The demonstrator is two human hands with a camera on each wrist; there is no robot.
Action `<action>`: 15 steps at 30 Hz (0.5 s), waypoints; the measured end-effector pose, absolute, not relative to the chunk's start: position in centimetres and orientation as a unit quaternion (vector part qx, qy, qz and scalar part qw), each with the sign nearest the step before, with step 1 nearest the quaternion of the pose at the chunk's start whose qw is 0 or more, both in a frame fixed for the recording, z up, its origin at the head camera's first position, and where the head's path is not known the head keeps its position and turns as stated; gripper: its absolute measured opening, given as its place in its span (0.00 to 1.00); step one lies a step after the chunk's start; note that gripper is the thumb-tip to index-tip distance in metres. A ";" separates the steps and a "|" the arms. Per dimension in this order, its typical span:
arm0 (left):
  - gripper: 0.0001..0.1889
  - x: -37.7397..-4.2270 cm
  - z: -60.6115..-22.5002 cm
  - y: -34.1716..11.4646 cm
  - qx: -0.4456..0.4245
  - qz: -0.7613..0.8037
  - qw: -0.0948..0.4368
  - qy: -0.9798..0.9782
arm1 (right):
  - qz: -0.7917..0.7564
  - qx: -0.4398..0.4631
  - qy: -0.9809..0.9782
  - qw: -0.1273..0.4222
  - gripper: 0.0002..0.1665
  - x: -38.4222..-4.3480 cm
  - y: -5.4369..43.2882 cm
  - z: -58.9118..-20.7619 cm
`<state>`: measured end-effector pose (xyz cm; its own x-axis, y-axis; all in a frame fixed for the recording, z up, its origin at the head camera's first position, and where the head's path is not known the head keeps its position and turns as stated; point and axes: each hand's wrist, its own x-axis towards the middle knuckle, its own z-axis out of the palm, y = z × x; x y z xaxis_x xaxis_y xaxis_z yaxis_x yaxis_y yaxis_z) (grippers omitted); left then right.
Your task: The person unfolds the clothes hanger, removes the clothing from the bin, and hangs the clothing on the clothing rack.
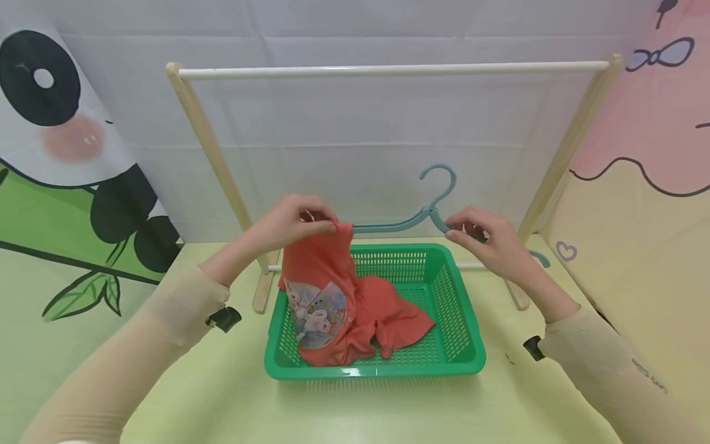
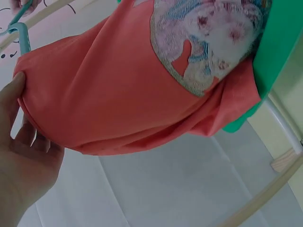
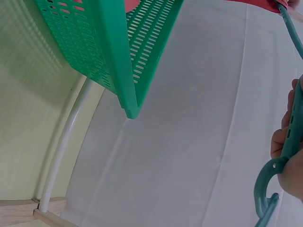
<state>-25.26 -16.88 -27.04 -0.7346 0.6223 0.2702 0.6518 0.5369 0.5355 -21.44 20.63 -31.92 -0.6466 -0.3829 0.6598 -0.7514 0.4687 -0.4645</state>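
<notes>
A blue-green clothes hanger (image 1: 392, 227) is held above the green basket, its hook pointing up. My right hand (image 1: 490, 240) grips the hanger's right arm; in the right wrist view the fingers curl around it. The hanger's left arm runs into a coral-red shirt (image 1: 318, 259) with a printed picture on its front. My left hand (image 1: 294, 222) pinches the shirt's upper edge between thumb and fingers, where the hanger's tip is hidden under the cloth. Lower down, the rest of the shirt lies bunched in the basket (image 1: 377, 371).
A rack with a white rod (image 1: 388, 71) and wooden posts (image 1: 213, 148) stands behind the basket. Part of another blue-green hanger (image 1: 539, 258) shows by the right post's foot. The basket sits on a pale yellow-green table (image 1: 222, 394). Printed cloth walls flank both sides.
</notes>
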 end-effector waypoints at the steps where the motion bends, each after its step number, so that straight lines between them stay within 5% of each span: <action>1: 0.07 -25.2 -27.0 -16.7 -0.359 -0.321 0.031 -0.876 | 0.374 0.348 -0.824 0.246 0.15 -21.5 20.6 -31.9; 15: 0.09 -25.3 -25.3 -17.6 -0.321 -0.356 0.069 -0.875 | 0.353 0.329 -0.840 0.248 0.14 -21.3 21.6 -31.1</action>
